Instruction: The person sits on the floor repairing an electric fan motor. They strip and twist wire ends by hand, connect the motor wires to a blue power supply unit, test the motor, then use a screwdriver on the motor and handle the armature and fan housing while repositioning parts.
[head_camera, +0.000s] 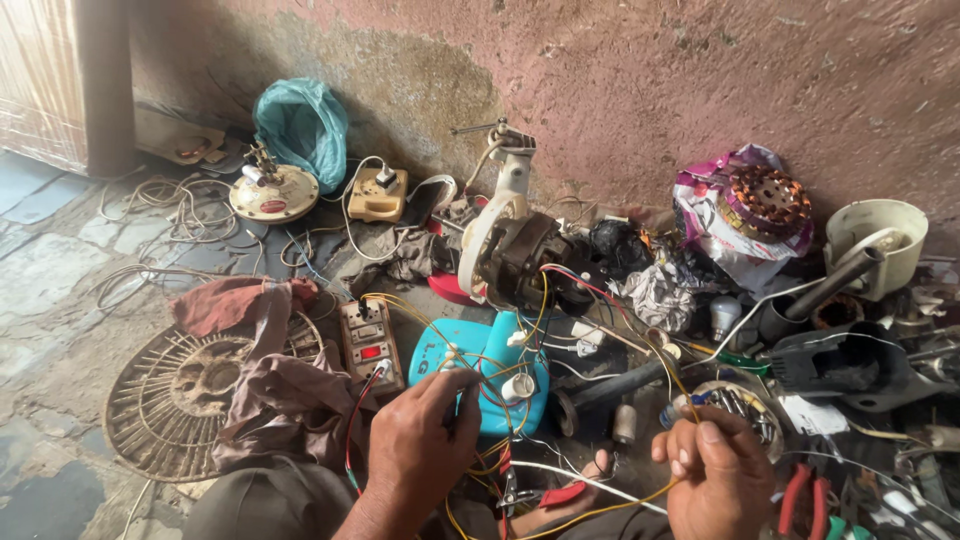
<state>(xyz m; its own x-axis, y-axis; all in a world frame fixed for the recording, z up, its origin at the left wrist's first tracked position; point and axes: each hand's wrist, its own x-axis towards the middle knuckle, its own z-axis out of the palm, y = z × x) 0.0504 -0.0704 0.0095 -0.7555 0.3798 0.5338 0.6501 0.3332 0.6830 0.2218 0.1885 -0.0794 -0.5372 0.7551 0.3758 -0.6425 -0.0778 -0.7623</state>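
Head view: both hands' fingers pinch yellow wires (520, 470); left hand (420, 445), right hand (715, 470) cut off below.

Red-handled pliers (805, 500) cut off at bottom edge, fan grille (175, 395) half hidden under brown cloth (275, 395), wire ends in hands too small to tell

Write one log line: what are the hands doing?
left hand: pinching yellow wires | right hand: holding yellow wire end | fan motor: beyond

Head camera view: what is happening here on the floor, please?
A person sits on the floor among fan parts. The left hand pinches thin yellow wires over a blue fan housing. The right hand holds another yellow wire. A fan motor stands behind, and a wire fan guard lies at the left.
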